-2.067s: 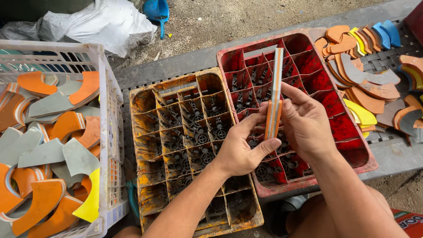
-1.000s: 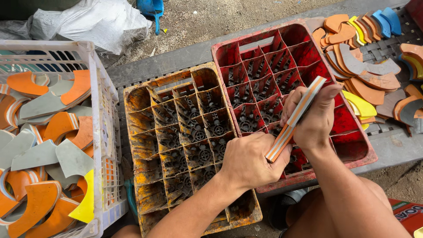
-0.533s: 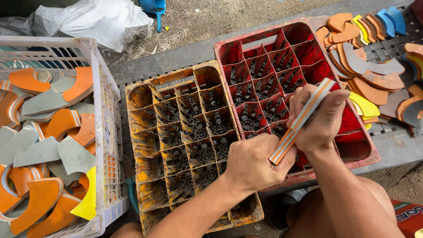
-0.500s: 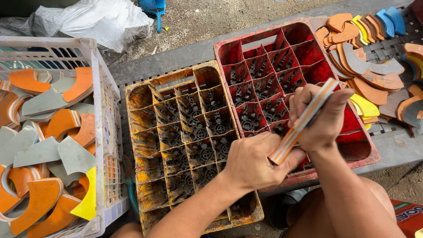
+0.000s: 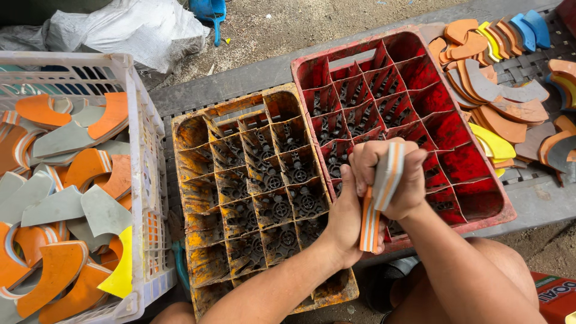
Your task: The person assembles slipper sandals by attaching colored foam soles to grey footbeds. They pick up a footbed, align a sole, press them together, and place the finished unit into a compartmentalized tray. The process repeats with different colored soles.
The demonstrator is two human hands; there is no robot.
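From the head cam you've got both hands wrapped round a flat stack (image 5: 379,198) of grey, orange and white layered pieces, held nearly upright with a slight tilt, right over the near edge of the red crate (image 5: 414,114). Your right hand (image 5: 393,174) is clamped on the upper half, fingers curled tight over the top so only the striped edge pokes out between them. Your left hand (image 5: 348,222) comes in from below and left, fingers closed round the back of the stack, its lower end sticking out just beside your palm. So both fists are shut on the same stack, hands touching each other. The red crate has divided compartments, and the ones you can see look bare apart from the moulded bottoms. Right beside it on the left sits a yellow crate (image 5: 252,192), grimy, same divider grid, the two touching along their sides. Further left is a white basket (image 5: 144,180) full of curved cut-offs (image 5: 66,204) in orange, grey and one yellow, piled loosely. On the far right, past the red crate, more curved pieces (image 5: 498,102) lie fanned out on the dark bench (image 5: 240,75): orange, grey, yellow, a few blue. A white bag (image 5: 132,27) lies on the ground up top. Your knee (image 5: 510,270) shows below your right forearm.
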